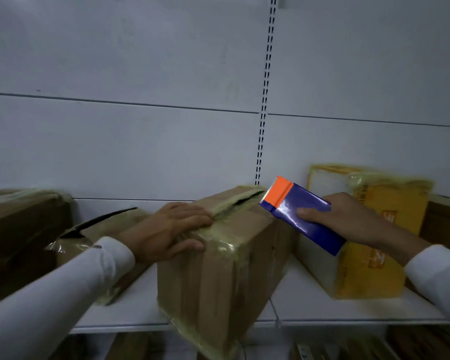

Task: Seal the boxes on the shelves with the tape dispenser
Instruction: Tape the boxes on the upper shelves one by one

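A brown cardboard box stands on the white shelf, its near corner jutting past the shelf's front edge. Yellowish tape wraps its upper edges and its lower front corner. The top flaps meet along a seam that gapes darkly at the far end.

The left hand, in a white sleeve, lies flat on the top of this box at its near left corner. The fingers are stretched out and together, their tips reaching the taped seam, while the thumb hangs over the box's left side face. Nothing is gripped; the palm simply rests on the cardboard.

The right hand holds the tape dispenser, a blue body with an orange head and a toothed blade at its far end. The thumb presses on the blue upper face and the other fingers curl round its far side. The dispenser is tilted, blade end up and pointing left, and hangs just beside the far right corner of the box; whether the blade touches the cardboard cannot be told.

Behind the right hand a yellow box stands on the same shelf. To the left lie more taped brown boxes, blurred. Further cartons show dimly on the shelf below.
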Demonstrator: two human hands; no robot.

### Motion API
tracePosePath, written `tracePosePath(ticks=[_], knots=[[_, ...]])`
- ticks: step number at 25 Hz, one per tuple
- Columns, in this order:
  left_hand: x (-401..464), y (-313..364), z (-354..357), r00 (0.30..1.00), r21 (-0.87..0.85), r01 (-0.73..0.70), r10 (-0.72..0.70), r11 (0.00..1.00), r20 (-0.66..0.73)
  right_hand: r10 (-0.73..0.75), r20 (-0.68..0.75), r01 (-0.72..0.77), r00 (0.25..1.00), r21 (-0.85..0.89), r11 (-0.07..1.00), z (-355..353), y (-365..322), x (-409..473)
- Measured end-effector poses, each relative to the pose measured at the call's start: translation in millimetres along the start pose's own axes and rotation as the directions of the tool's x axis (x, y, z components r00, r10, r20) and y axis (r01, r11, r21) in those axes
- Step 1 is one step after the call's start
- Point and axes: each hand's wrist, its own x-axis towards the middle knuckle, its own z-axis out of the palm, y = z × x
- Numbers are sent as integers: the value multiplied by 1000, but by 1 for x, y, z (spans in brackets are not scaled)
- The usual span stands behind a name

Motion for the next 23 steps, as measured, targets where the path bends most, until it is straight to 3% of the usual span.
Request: tracePosePath(ticks=[3, 7, 10, 15, 18, 23], knots=[[2, 4, -24, 992, 14, 94, -94, 996, 86, -42, 36, 42, 998, 14, 999, -6, 3, 6], [33, 70, -29, 940, 97, 319, -328, 943, 97, -64, 34, 64, 997, -9, 998, -11, -2, 20], [48, 105, -11, 925, 100, 366, -373, 925, 69, -81, 62, 82, 995, -12, 997, -13, -4, 27], [45, 64, -29, 889, -6, 384, -368, 923, 271, -108, 75, 109, 991, -3, 994, -17, -9, 33], [34, 35, -54, 803, -107, 494, -406, 863, 437, -157, 109, 157, 981, 10, 988, -20, -16, 31], [5, 4, -69, 750, -128, 587, -477, 800, 458, -249, 256, 244, 934, 52, 968, -26, -35, 24]])
